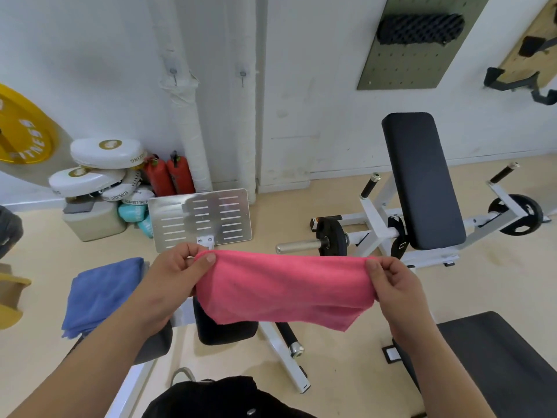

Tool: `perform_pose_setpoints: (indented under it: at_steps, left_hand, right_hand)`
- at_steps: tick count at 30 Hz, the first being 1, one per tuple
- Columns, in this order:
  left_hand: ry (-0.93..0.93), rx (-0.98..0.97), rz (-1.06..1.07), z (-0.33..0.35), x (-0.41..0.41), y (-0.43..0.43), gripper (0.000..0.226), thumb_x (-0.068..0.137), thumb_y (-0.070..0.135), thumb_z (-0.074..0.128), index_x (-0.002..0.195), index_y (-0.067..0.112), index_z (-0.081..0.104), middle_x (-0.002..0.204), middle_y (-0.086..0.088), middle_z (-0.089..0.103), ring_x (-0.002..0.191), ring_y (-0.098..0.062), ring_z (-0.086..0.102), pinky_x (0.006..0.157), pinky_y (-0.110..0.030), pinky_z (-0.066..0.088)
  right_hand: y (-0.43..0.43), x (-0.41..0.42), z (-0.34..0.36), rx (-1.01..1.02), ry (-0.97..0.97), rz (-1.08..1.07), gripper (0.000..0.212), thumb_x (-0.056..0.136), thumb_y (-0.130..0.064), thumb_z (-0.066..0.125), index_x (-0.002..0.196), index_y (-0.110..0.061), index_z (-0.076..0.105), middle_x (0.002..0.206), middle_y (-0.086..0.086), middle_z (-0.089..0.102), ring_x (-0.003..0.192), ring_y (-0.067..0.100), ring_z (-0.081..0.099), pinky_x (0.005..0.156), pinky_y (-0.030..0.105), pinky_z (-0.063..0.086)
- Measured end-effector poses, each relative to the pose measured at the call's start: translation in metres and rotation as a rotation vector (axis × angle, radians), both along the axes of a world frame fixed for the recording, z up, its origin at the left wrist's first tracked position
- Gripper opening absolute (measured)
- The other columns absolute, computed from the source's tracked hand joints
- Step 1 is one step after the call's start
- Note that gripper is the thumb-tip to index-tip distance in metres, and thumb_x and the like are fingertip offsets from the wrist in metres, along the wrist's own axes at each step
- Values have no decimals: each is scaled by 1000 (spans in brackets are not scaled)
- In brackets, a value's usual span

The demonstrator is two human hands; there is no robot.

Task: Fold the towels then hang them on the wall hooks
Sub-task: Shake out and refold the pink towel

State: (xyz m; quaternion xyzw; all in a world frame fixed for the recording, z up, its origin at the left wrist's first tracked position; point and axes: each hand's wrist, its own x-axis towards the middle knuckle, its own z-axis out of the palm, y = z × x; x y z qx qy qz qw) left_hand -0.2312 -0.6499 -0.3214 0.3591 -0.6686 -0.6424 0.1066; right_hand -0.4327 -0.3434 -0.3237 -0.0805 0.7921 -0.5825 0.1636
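Gym wall (90,55) ahead carries two wall hooks (243,75). You hold the pink towel (280,291) stretched in the air: left grip (177,276) pinches its left top edge, right grip (394,285) pinches the right. Blue towel (102,294) lies on the worktop (155,342) off to your left.

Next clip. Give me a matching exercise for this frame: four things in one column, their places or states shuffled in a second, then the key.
1. pink towel
2. blue towel
3. hooks
4. extinguishers

A. bare, up on the wall
B. standing on the floor
C. pinched between left hand and right hand
D. lying at the left

Pairs: 1-C, 2-D, 3-A, 4-B
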Motion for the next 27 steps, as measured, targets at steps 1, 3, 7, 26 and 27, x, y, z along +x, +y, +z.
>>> perform_pose_setpoints:
  at_steps: [1, 3, 7, 26, 27]
  left_hand:
    - [3, 0, 7, 0, 2, -1, 10, 100, 22, 65, 97, 13, 69, 76, -2, 70, 77, -21, 62, 69, -40, 57]
    - [0, 24, -8, 1, 6, -2, 8, 100, 19, 65, 101, 13, 71, 80, -3, 74, 79, -21, 66, 70, -37, 59]
    - [-125, 25, 30, -9, 5, 1, 17, 97, 26, 70, 98, 10, 76, 89, -19, 73, 80, -26, 68, 79, -46, 64]
    - [70, 186, 0, 19, -17, 101, 17, 99, 10, 66, 105, 18, 79, 94, -11, 81, 96, -28, 78, 93, -44, 61]
    - [67, 186, -6, 20, -18, 102, 19, 100, 9, 63, 108, 18, 78, 96, -10, 82, 98, -26, 78, 95, -43, 60]
  right_hand:
    - [2, 1, -1, 8, 4, 11, 17, 104, -29, 57, 100, -17, 69, 78, -8, 71, 71, 3, 62, 68, 30, 47]
    - [2, 3, -3, 28, 9, 5, 17, 104, -29, 57, 100, -18, 68, 85, -2, 70, 77, 13, 62, 69, 34, 48]
    - [-14, 6, -8, 71, -26, -65, 19, 105, -34, 55, 101, -17, 63, 96, 4, 69, 89, 20, 64, 73, 34, 50]
    - [-89, 97, 10, -125, -85, 177, 11, 91, -21, 77, 80, -23, 76, 83, 7, 77, 88, 35, 73, 84, 58, 59]
    - [-89, 98, 11, -130, -82, 170, 11, 91, -22, 78, 80, -24, 76, 82, 7, 77, 87, 35, 73, 84, 58, 59]
